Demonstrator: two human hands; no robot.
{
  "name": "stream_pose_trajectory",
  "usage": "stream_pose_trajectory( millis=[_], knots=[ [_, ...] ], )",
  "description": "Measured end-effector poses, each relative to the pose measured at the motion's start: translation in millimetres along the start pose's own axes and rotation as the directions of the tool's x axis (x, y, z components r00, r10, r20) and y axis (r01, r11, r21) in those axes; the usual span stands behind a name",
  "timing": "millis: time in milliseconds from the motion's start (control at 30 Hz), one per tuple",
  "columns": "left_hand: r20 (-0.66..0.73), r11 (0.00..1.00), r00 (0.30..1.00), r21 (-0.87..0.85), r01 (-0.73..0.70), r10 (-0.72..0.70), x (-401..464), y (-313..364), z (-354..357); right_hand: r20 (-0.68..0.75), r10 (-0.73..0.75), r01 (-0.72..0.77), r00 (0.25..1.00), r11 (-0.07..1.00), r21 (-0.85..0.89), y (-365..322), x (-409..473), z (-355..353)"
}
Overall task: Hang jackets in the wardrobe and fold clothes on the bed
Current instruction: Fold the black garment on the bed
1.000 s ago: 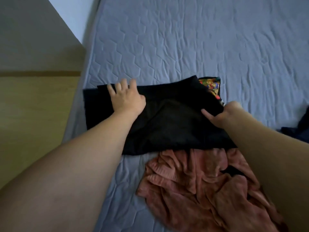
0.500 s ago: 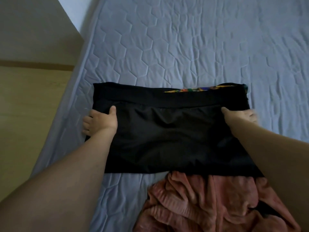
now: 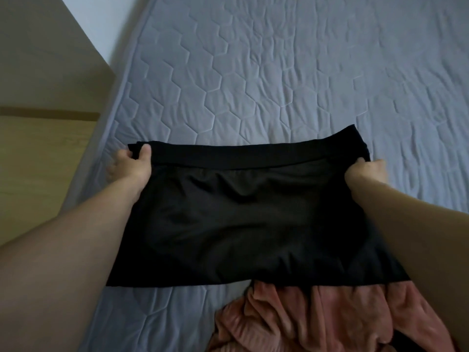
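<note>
Beyond the black garment (image 3: 243, 212) the bed (image 3: 279, 72) lies open, far and right. A pink heap (image 3: 317, 316) crowds the near edge, touching the garment. A wooden panel (image 3: 38, 161) walls off the left side.

wooden furniture panel (image 3: 45, 80) | left of bed | white wall strip (image 3: 106, 24) behind

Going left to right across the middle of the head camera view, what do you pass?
Wooden furniture → left hand gripping the black garment's corner → black garment → right hand gripping the other corner → bare grey quilted mattress.
</note>
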State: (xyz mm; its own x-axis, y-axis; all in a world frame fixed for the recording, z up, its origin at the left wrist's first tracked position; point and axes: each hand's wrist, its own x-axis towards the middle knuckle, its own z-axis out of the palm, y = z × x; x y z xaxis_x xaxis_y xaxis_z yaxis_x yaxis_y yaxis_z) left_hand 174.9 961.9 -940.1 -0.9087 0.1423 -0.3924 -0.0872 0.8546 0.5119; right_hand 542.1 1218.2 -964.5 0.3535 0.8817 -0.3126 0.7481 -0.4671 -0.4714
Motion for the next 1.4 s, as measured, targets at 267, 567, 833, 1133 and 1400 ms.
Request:
stream_pose_trajectory(
  millis=[267, 567, 833, 1133, 1400],
  knots=[
    [0.143, 1.0, 0.99, -0.015, 0.004, -0.002, -17, -56, 1, 0.246, 0.039, -0.01, 0.969, 0.993, -0.115, 42, -12, 2],
    [-0.065, 0.986, 0.984, 0.004, 0.168, -0.168, -71, -100, -84, 0.178, -0.403, 0.439, 0.898, 0.779, -0.449, -56, -86, -10],
    [-0.209, 0.782, 0.759, -0.272, 0.561, -0.617, -140, -225, -145, 0.363, -0.724, 0.774, 0.586, 0.369, -0.515, -153, -238, 70],
    [0.1, 0.813, 0.852, -0.259, 0.521, -0.514, -78, -288, -163, 0.632, -0.767, 0.988, 0.109, 0.014, -0.153, -16, -418, 103],
    [0.211, 0.969, 0.948, -0.011, 0.245, -0.238, -37, -289, -179, 0.895, -0.442, 0.996, -0.058, -0.085, 0.023, 138, -512, 78]
  ],
)
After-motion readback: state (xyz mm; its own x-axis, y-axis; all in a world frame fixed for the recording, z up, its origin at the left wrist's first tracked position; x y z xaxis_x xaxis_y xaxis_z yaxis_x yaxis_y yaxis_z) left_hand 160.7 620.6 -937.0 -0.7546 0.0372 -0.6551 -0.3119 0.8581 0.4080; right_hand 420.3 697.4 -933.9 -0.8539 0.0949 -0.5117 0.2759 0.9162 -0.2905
